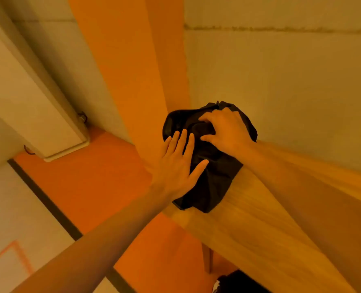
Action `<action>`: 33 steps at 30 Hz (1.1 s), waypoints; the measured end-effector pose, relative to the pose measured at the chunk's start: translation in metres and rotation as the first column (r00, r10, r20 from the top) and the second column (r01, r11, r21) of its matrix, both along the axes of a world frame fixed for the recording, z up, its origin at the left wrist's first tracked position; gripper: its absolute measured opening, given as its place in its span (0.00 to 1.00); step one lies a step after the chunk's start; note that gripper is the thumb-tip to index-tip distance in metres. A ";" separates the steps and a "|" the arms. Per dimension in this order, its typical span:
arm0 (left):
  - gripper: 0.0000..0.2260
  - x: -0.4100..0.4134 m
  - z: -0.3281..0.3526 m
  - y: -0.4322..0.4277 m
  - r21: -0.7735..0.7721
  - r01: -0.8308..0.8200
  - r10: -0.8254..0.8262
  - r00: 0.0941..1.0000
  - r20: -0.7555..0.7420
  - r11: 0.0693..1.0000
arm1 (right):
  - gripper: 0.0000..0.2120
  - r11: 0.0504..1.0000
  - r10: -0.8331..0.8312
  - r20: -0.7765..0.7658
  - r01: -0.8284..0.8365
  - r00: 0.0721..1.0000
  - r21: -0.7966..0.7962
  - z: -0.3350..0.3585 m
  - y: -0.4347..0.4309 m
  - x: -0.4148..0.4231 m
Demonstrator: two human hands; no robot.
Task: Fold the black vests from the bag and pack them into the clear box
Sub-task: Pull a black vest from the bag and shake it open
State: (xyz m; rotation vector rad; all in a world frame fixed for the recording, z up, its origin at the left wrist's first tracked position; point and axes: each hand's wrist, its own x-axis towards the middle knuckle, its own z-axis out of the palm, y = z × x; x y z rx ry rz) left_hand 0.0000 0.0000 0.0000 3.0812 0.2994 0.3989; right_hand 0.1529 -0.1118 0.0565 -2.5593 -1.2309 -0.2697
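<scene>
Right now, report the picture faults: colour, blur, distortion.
Head view: a heavy orange cast tints everything; the wide lens splays straight edges outward; the wooden table looks streaked and blurred; the black fabric, pressed by the left hand and gripped by the right hand, is too dark to show folds.

No lettering to read

Nothing legible stands anywhere in view: the black bag (209,187) on the table corner shows a plain surface, and so does the white panel (27,92) at far left. A small pale mark (217,284) on a dark thing at the near edge, right of centre, is too blurred to tell whether it is print at all.
</scene>
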 end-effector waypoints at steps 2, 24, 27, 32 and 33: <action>0.37 0.002 0.000 0.007 0.014 -0.032 0.032 0.999 -0.001 0.999 | 0.26 0.999 0.013 0.006 -0.013 1.000 -0.038 0.001 0.007 0.005; 0.39 0.028 -0.005 0.016 -0.049 -0.103 0.102 0.994 -0.023 0.993 | 0.05 0.997 0.051 0.008 -0.050 0.999 -0.058 -0.016 0.023 0.031; 0.38 0.025 -0.009 0.015 -0.043 -0.104 0.103 0.995 -0.017 0.994 | 0.06 0.998 0.060 -0.023 -0.060 0.998 0.027 -0.017 0.020 0.031; 0.36 0.025 -0.010 0.012 -0.150 -0.101 0.112 0.992 0.064 0.983 | 0.06 0.984 0.068 -0.116 -0.047 0.991 0.172 -0.021 0.009 0.030; 0.35 0.027 -0.008 0.011 -0.193 -0.105 0.125 0.988 0.095 0.976 | 0.05 0.976 0.072 -0.141 -0.041 0.987 0.213 -0.021 0.007 0.030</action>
